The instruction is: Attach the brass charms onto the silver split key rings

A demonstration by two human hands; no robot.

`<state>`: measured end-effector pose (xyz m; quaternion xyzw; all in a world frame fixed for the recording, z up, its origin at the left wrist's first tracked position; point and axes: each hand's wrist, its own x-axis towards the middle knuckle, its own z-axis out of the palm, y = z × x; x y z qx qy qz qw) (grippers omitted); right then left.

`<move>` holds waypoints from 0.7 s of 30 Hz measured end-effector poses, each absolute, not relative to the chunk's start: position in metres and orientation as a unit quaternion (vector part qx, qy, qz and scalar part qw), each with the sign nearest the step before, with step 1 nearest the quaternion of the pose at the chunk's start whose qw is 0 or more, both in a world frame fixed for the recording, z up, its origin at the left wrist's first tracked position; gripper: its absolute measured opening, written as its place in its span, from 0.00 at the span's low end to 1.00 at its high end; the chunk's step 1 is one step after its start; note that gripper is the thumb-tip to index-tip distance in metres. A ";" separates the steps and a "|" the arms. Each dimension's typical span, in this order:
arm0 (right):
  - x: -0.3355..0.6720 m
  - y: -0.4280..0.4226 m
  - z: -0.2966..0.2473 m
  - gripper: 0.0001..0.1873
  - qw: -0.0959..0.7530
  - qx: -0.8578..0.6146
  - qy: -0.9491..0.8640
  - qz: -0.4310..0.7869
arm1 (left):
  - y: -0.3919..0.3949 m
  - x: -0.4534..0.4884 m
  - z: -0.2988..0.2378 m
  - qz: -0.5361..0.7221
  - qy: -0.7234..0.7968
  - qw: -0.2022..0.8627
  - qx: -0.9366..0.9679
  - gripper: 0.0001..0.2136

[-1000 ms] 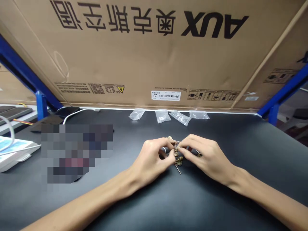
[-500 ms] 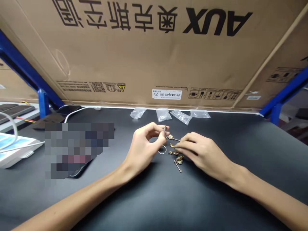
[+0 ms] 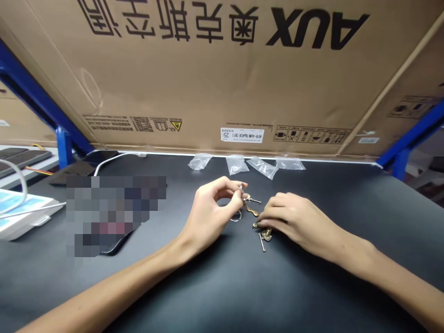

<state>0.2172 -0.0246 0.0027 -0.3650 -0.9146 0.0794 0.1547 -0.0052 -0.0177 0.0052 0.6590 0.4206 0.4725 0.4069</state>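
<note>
Left hand pinches a silver fitting at frame centre, ring just below; right hand, apart from it, touches a bronze charm on the bench, grip unclear. Progress judged partial: golden pendant seemingly attached, lower key apparently loose.

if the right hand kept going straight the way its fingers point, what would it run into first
Most likely the small brass charm right at its fingertips; beyond that perhaps the left hand, though depth is unclear
</note>
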 end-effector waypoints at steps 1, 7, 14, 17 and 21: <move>0.218 -0.024 0.003 0.14 0.156 -0.365 -0.914 0.086 | -0.018 -0.005 0.005 0.472 0.420 0.408 0.659 0.07; 0.212 -0.022 0.003 0.10 0.150 -0.377 -0.906 0.122 | -0.019 -0.003 0.006 0.456 0.422 0.402 0.672 0.06; 0.214 -0.022 0.004 0.11 0.167 -0.404 -0.891 0.126 | -0.020 -0.003 0.008 0.435 0.424 0.372 0.702 0.05; 0.215 -0.023 0.008 0.11 0.233 -0.424 -0.857 0.177 | -0.021 -0.003 0.007 0.416 0.424 0.343 0.728 0.04; 0.211 -0.027 0.015 0.11 0.305 -0.446 -0.807 0.239 | -0.024 0.000 0.005 0.400 0.393 0.300 0.772 0.04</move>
